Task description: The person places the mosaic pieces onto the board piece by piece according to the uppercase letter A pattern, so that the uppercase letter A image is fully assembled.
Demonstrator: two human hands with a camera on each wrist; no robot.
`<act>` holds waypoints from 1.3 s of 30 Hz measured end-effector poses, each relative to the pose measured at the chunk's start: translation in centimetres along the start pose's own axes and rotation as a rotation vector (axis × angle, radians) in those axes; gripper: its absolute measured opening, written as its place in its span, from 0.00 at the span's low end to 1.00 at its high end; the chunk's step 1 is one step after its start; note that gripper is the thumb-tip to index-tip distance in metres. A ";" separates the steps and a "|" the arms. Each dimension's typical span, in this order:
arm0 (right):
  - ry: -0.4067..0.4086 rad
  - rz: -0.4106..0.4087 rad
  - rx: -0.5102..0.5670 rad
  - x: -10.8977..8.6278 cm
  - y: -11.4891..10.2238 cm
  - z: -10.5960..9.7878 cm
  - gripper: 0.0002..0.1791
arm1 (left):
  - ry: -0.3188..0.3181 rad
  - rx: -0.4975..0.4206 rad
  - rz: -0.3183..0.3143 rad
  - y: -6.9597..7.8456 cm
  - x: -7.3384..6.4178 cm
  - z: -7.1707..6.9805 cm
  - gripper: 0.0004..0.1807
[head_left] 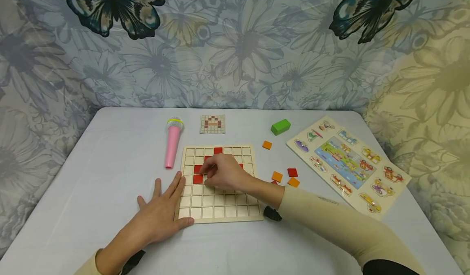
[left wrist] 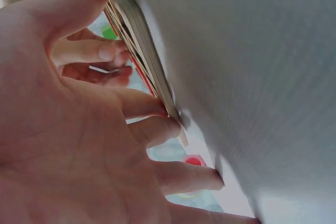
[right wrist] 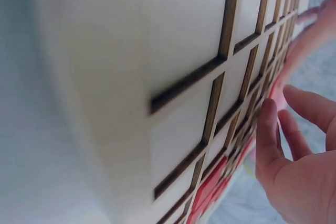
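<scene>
Head view, right hand (head_left: pixel 225 172) over gridded board (head_left: pixel 220 213), sleeve lettering (head_left: pixel 328 200) unreadably small

Grid board (head_left: pixel 219 201) partly behind right hand (head_left: pixel 225 172)

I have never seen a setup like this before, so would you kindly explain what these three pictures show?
There is no machine here, only a person's two bare hands. The wide picture comes from a camera worn on the head, looking forward and down; the two close ones come from cameras worn on the left and right wrists. On the white table lies a grid board with red tiles set in some squares. Around it are loose tiles in orange and red, a green block, a pink microphone, a small pattern card and a picture puzzle. The left hand rests spread at the board's left edge. The right hand is over the board, its fingers close to the red tiles; no piece shows plainly in its grasp.
</scene>
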State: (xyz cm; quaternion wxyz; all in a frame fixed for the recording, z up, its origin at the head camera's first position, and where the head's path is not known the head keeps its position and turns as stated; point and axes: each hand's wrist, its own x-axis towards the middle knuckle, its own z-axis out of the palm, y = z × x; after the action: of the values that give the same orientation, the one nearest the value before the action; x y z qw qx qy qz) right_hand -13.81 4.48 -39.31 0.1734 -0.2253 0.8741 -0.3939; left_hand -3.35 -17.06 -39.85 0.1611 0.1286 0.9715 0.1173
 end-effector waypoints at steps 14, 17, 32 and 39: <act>0.070 0.004 -0.005 -4.9 3.1 -4.6 0.11 | 0.015 -0.015 -0.002 -0.1 0.0 0.1 0.63; 0.094 0.002 0.002 -6.0 4.0 -5.5 0.11 | 0.016 -0.018 0.000 -0.1 0.0 0.1 0.63; 0.272 0.131 -0.079 -11.5 9.6 -10.3 0.12 | 0.009 -0.038 -0.002 0.0 -0.1 0.1 0.62; 0.302 0.192 -0.132 -13.2 11.6 -12.0 0.16 | 0.014 -0.038 -0.007 0.0 -0.1 0.1 0.61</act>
State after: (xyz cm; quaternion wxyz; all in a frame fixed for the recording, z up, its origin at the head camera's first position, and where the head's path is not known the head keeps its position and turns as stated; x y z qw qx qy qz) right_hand -11.49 25.57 -38.99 0.0622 -0.0899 0.9316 -0.3466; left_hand -3.20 -17.11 -39.97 0.1571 0.1213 0.9706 0.1360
